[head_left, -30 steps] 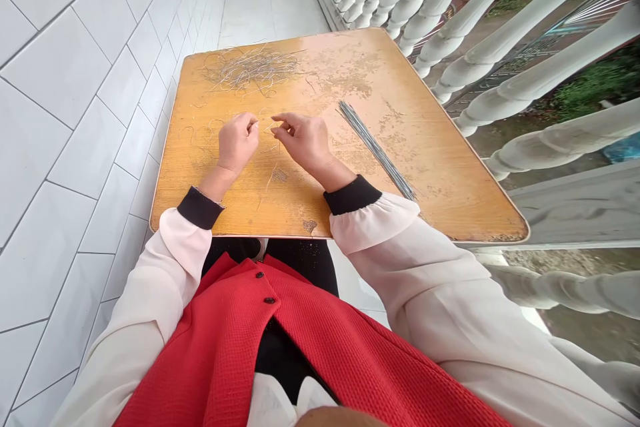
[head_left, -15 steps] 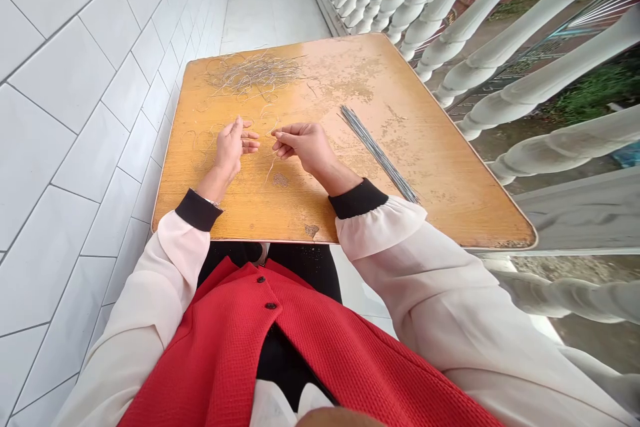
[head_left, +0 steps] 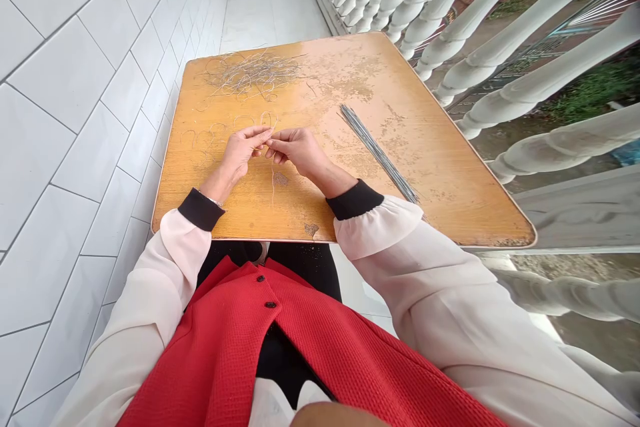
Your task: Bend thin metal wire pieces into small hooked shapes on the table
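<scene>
- The left hand and right hand meet over the worn yellow-brown wooden desk, each with thumb and fingers pinching one thin, pale, bendable wire, presumably because so slight a strand needs a fingertip grip.
- This wire sits between the hands: a rounded loop seems to extend towards 12 o'clock, a slightly wavy tail towards 6 o'clock; whether the tail touches the desk, I cannot tell.
- At 3 o'clock, a slanting bundle of straight grey wires lies near the right forearm, probably for easy reach.
- At 12 o'clock, a tangled heap of bent silvery wires lies well apart, likely leaving the middle free.
</scene>
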Motion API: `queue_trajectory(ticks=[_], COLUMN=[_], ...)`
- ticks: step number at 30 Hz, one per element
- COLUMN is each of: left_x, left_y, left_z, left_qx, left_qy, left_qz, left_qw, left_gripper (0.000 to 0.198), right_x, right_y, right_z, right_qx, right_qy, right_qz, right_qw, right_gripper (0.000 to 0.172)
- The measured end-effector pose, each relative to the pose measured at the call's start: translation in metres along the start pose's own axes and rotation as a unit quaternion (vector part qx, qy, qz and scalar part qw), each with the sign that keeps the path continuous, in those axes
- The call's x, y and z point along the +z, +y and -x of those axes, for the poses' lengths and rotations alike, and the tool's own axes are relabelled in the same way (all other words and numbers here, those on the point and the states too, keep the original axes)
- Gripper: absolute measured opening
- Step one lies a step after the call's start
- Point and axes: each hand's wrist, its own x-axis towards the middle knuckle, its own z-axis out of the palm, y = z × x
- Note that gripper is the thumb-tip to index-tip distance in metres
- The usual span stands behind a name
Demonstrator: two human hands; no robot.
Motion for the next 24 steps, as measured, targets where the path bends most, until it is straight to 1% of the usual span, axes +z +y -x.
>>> queue_trajectory(ticks=[3, 5, 9, 11, 14, 17, 21, 24], left_x=[0.0, -0.001, -0.01, -0.014, -0.015, -0.01, -0.004, -0.002], left_y=[0.001, 0.004, 0.009, 0.01, 0.008, 0.007, 0.009, 0.01], left_z=[-0.002, -0.003, -0.005, -0.007, -0.007, -0.006, -0.001, 0.001], left_qx=[0.005, 0.012, 0.018, 0.021, 0.02, 0.005, -0.008, -0.006], left_qy=[0.031, 0.053, 0.095, 0.107, 0.107, 0.101, 0.101, 0.095], left_qz=[0.003, 0.02, 0.062, 0.079, 0.104, 0.115, 0.105, 0.077], left_qw=[1.0, 0.998, 0.993, 0.991, 0.989, 0.988, 0.989, 0.992], left_gripper=[0.019, 0.022, 0.021, 0.019, 0.018, 0.016, 0.016, 0.017], right_x=[0.004, 0.008, 0.016, 0.02, 0.023, 0.025, 0.024, 0.023], right_y=[0.001, 0.002, 0.005, 0.005, 0.006, 0.008, 0.011, 0.011], right_z=[0.0, 0.002, 0.009, 0.012, 0.015, 0.014, 0.012, 0.012], right_qx=[0.004, 0.01, 0.023, 0.031, 0.046, 0.046, 0.015, -0.002], right_qy=[0.012, 0.006, -0.052, -0.076, -0.08, -0.07, -0.054, -0.042], right_qz=[0.006, 0.007, -0.013, -0.022, -0.037, -0.032, -0.015, -0.005], right_qw=[1.0, 1.0, 0.998, 0.996, 0.995, 0.996, 0.998, 0.999], right_gripper=[0.028, 0.029, 0.03, 0.03, 0.024, 0.024, 0.019, 0.017])
